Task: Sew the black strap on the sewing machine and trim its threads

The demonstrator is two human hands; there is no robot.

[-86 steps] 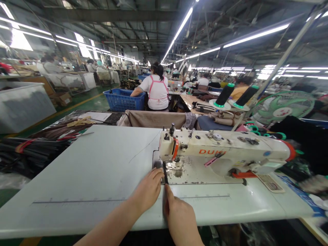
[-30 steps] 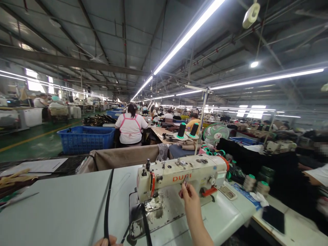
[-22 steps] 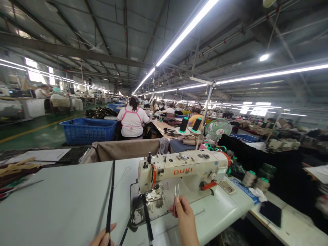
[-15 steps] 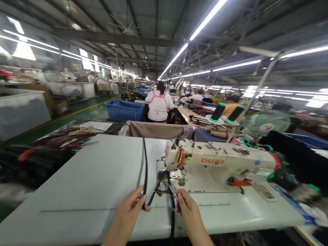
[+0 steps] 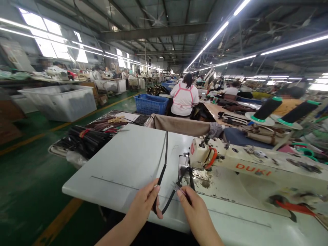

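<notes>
Left hand (image 5: pixel 146 200) grips a black strip (image 5: pixel 166 148) between thumb and fingers near the front edge of the pale surface (image 5: pixel 133 150), while the right hand (image 5: pixel 194 204) is closed around small scissors (image 5: pixel 176 186), their blades pointing toward the strip's lower run. From the left hand the strip reaches up to the back edge of the surface one way; the other way it bends in a loop toward the sewing machine (image 5: pixel 251 171), where more black strip lies beside the needle plate. Trimming seems to be the step in hand, with the left hand presenting the strip and the right hand lining up the blades; whether they have met it is too small to tell. A clean cut would call for the strip to be held taut and the blades closed squarely at the chosen spot. Just behind the surface stands a bin lined with beige cloth (image 5: pixel 179 123), its inside hidden by its wall, with a grey cloth (image 5: pixel 216 130) over its right corner. Beyond it is a blue basket (image 5: pixel 151 106), whose contents cannot be made out. Off to the left, on the green floor, a cloudy plastic tub (image 5: pixel 77 106) holds something dark.
</notes>
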